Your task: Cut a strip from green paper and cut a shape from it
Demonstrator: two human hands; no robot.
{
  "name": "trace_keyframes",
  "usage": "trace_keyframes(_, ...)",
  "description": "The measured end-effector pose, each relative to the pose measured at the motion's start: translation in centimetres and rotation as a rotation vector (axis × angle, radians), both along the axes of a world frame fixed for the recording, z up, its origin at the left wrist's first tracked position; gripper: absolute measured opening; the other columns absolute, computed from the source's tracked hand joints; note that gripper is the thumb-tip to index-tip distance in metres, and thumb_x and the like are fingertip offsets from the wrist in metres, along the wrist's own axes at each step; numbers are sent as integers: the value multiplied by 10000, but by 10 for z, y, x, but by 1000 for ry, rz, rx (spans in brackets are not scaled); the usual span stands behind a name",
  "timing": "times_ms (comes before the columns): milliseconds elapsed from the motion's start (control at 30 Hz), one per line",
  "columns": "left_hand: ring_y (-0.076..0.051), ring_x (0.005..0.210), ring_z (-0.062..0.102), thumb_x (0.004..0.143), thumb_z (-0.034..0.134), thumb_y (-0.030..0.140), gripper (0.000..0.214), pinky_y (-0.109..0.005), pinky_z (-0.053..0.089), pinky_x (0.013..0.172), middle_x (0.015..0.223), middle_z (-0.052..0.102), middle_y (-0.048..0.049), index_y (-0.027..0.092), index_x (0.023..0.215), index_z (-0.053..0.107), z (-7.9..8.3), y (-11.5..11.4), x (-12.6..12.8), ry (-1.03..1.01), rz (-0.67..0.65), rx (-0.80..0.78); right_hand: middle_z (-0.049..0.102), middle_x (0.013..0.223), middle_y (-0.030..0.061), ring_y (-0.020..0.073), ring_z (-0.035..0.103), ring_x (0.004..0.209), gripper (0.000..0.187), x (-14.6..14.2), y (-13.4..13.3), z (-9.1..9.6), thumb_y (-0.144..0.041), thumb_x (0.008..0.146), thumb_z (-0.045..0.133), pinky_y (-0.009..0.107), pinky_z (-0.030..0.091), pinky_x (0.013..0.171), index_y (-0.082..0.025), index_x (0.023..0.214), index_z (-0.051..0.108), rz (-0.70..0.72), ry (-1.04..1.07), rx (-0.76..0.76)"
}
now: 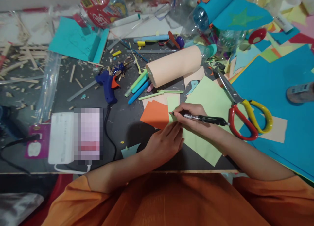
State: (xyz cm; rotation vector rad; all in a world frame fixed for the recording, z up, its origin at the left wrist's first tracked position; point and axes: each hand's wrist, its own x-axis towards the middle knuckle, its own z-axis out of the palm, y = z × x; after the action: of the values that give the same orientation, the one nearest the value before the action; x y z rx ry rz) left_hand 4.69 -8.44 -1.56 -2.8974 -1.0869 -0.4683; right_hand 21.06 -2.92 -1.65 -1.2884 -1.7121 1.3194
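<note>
In the head view my right hand (188, 111) is closed around a black pen (208, 120). The pen's tip touches down at the edge between an orange piece of paper (155, 114) and a narrow light green strip (173, 103). My left hand (164, 142) lies flat beside it, fingers stretched out and resting at the lower end of the strip; the fingertips are partly hidden. A large light green sheet (208, 98) lies under my right wrist. Large scissors (239, 102) with red and yellow handles lie partly on that sheet.
A blue glue gun (108, 85), its cord, and a peach paper-wrapped bottle (176, 65) lie ahead, with several markers (138, 85) between. A white power bank (61, 137) and a blurred phone (89, 134) are at left. Blue card (277, 88) covers the right side; wood scraps litter the left.
</note>
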Motion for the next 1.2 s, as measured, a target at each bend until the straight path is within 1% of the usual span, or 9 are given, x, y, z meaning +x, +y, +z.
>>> trace_keyframes(133,-199,1094,658,939,465,215,264,-257,569,781,1144,713,-128,81,1037,671,1,0,0,8,0,-6,609,617,-23,106,538,583,138,0,0,0,-203,816,581,227,377,554,-178,683,606,-64,-8,33)
trace_keyframes(300,-201,1066,671,932,480,210,257,-263,569,794,1082,734,-120,73,1020,679,3,1,0,-8,-3,4,617,642,-13,113,547,597,159,-1,0,-1,-247,839,580,233,387,557,-179,700,619,-4,-10,34)
trace_keyframes(467,-192,1053,674,926,486,209,253,-255,574,755,1118,725,-110,76,1028,675,2,0,0,-2,0,-9,614,626,-22,109,544,595,137,0,0,-3,-198,813,587,226,383,554,-182,679,605,-76,-5,50)
trace_keyframes(567,-197,1067,671,925,489,208,251,-259,575,766,1115,727,-106,74,1023,677,1,1,1,-12,0,-3,611,622,-21,109,544,591,140,0,1,-3,-207,809,593,226,385,555,-180,672,605,-34,-12,40)
trace_keyframes(700,-204,1057,677,920,500,200,242,-264,579,752,1100,731,-110,66,1024,672,0,1,1,-17,-1,-2,622,632,-16,114,553,603,141,0,1,-4,-222,823,586,232,393,570,-181,693,620,-58,-7,59)
trace_keyframes(833,-211,1061,677,920,504,198,239,-279,576,808,1102,728,-121,62,1024,671,2,1,1,-16,-9,-2,634,654,-7,120,563,614,153,0,1,-5,-245,838,586,237,405,577,-183,704,628,-7,-15,64)
trace_keyframes(1000,-196,1065,674,930,487,202,240,-254,572,783,1117,724,-115,83,1022,674,2,1,0,-16,0,-7,630,642,-15,118,563,610,135,0,1,-4,-212,826,587,236,405,579,-186,699,626,-51,-9,84)
trace_keyframes(1067,-196,1063,674,928,491,199,237,-257,567,804,1110,726,-114,82,1022,674,1,1,0,-21,0,-2,633,651,-13,119,563,611,136,0,1,-4,-226,829,586,238,406,576,-188,705,628,-36,-16,80)
trace_keyframes(1200,-200,1060,674,925,493,191,237,-269,567,806,1106,725,-120,72,1031,669,2,1,1,-15,-2,-5,616,626,-16,120,558,604,151,0,1,-4,-203,821,574,240,409,583,-188,677,617,-89,-31,99)
